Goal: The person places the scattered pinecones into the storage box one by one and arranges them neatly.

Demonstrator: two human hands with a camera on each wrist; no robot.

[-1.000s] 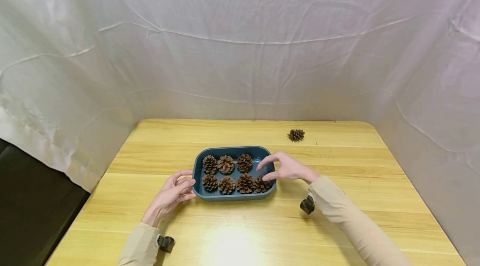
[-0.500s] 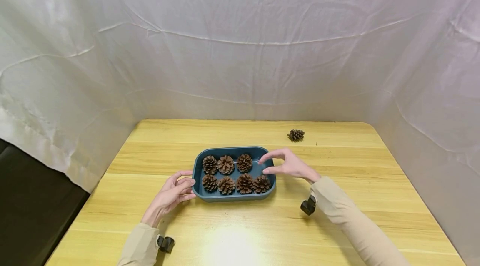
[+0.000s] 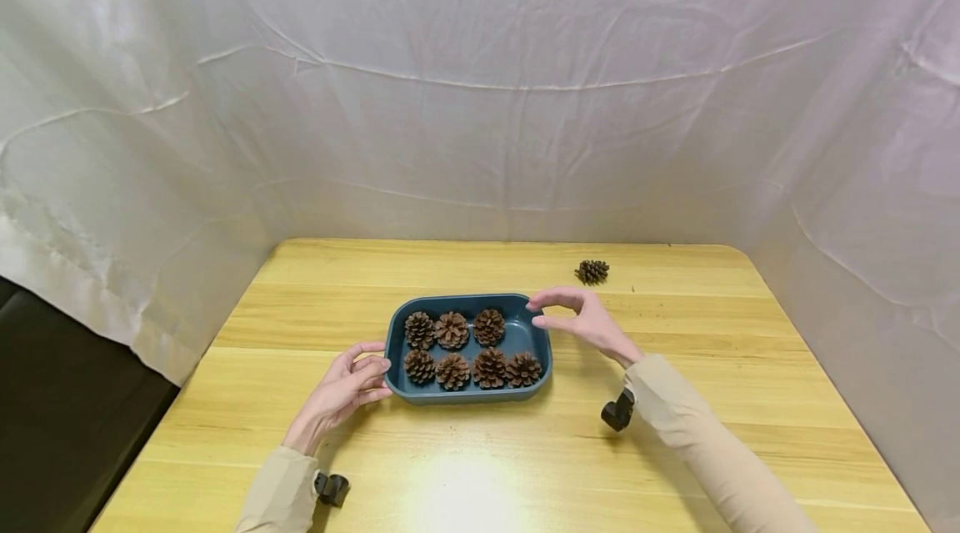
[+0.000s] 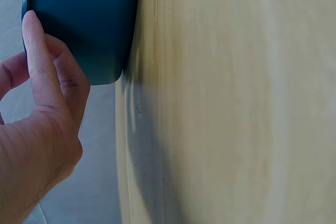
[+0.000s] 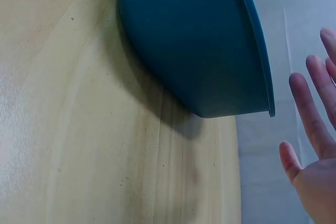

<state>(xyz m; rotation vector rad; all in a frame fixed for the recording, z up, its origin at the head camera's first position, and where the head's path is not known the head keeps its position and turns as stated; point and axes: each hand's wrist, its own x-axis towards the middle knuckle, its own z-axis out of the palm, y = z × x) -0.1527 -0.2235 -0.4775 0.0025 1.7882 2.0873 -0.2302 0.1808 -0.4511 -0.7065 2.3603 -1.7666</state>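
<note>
A dark blue rectangular dish [image 3: 517, 341] stands on the wooden table. Several brown pine cones sit in it in two rows, among them one at the front right [image 3: 522, 369] and one in the back row [image 3: 489, 326]. My left hand [image 3: 347, 387] holds the dish's left end, its thumb on the rim [image 4: 24, 3] and other fingers against the outer wall. My right hand [image 3: 588, 323] is raised at the back right corner, with fingers and thumb apart and nothing between them. In the right wrist view its spread fingers [image 5: 310, 111] show beside the dish wall [image 5: 199, 40].
Another pine cone [image 3: 592, 271], darker, lies on the table [image 3: 675, 333] near its back edge, beyond my right hand. White cloth [image 3: 480, 99] hangs behind and at both sides. A dark surface [image 3: 60, 399] shows at the left.
My right hand has left the front right pine cone, rising and moving back and right to the dish's back corner. My left hand and the dish have stayed in place.
</note>
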